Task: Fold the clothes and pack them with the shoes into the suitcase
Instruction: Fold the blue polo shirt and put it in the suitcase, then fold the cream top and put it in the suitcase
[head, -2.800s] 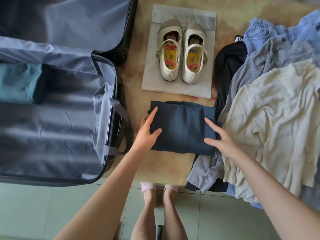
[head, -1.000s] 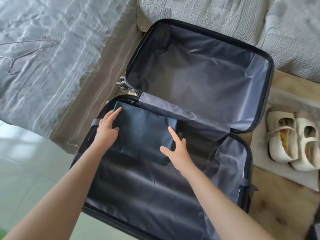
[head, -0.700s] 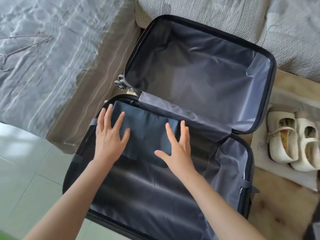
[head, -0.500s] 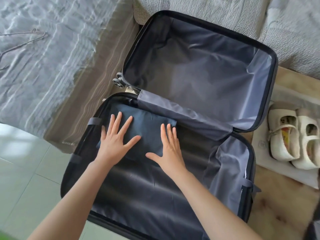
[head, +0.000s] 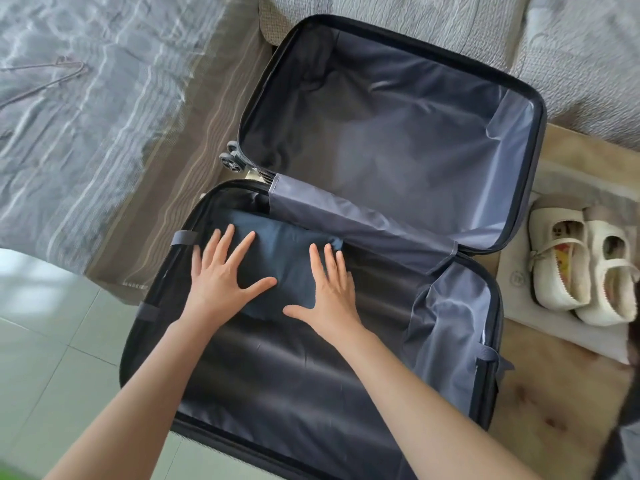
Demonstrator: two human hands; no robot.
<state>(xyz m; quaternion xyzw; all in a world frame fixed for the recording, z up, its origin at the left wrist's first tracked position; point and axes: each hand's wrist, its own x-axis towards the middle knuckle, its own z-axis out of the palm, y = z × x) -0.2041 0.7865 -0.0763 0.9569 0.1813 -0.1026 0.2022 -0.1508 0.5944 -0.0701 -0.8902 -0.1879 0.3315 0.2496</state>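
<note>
A folded navy garment (head: 284, 251) lies in the far left corner of the near half of the open black suitcase (head: 408, 355). My left hand (head: 221, 275) presses flat on its left part, fingers spread. My right hand (head: 329, 292) presses flat on its right edge, fingers straight. The suitcase's other half (head: 398, 133) stands open behind, lined in grey. A pair of cream shoes (head: 581, 268) sits on a pale cloth bag to the right of the suitcase.
A grey bedspread (head: 86, 116) with a wire hanger (head: 45, 81) lies to the left. Grey cushions (head: 519, 29) sit behind the suitcase. A tan mat (head: 561, 410) lies under the shoes, with dark clothing at its right edge. Pale floor tiles (head: 45, 358) are at the lower left.
The navy garment went from the mat into the suitcase. Since then both hands have let go of its edges and flattened onto it, sliding slightly nearer.
</note>
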